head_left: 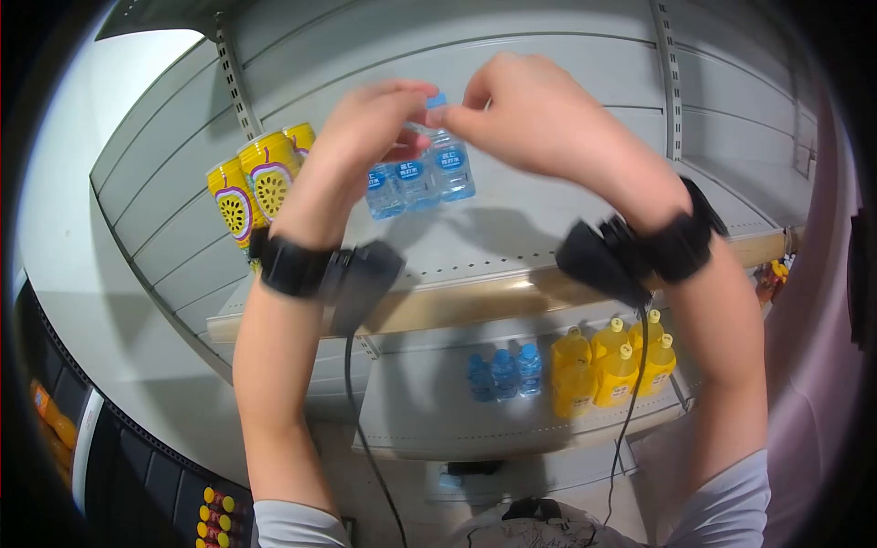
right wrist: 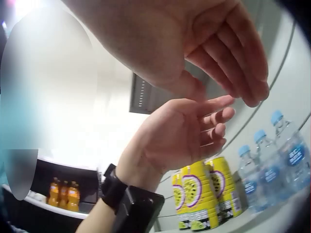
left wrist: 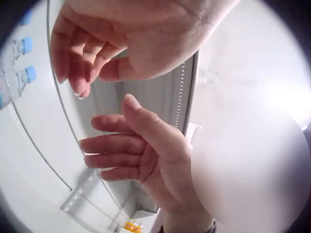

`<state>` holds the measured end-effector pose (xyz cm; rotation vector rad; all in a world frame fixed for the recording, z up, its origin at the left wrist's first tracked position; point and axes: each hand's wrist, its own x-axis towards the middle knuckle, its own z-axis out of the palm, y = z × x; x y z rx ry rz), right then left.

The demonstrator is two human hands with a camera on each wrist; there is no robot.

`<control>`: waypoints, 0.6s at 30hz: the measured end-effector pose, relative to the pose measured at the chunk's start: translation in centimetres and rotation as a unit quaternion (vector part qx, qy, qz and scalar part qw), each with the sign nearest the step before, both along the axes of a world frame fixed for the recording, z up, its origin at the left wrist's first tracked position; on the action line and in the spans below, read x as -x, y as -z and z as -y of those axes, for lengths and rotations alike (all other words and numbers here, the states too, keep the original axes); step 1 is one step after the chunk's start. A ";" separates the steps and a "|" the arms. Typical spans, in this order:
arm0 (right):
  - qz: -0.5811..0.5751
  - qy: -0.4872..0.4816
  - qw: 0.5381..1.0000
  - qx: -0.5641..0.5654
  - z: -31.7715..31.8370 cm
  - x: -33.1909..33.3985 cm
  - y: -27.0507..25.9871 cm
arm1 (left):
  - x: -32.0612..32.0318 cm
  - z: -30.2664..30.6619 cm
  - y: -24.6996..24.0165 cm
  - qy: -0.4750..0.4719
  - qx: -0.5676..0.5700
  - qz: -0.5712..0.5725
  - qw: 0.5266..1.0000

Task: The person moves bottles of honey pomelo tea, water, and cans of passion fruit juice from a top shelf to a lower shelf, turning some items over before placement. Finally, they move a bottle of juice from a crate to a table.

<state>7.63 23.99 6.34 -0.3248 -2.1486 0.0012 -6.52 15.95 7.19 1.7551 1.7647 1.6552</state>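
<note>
Grey shelf (head_left: 534, 215), blue-capped bottles (head_left: 417, 187) just beyond left grip (head_left: 370, 126) and right grip (head_left: 530, 110), both empty and relaxed

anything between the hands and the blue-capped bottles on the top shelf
Nothing visible stands between the bottles and the left hand or right hand. The yellow cans stand to the bottles' left, out of the way.

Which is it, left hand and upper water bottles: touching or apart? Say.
Apart: the left wrist view shows bare back panel between the left hand and the upper water bottles.
</note>
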 end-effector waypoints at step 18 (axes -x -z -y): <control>0.112 -0.025 0.923 0.367 -13.8 9.0 -1.6 | 8.3 -11.6 -0.7 -0.138 0.182 -0.059 0.972</control>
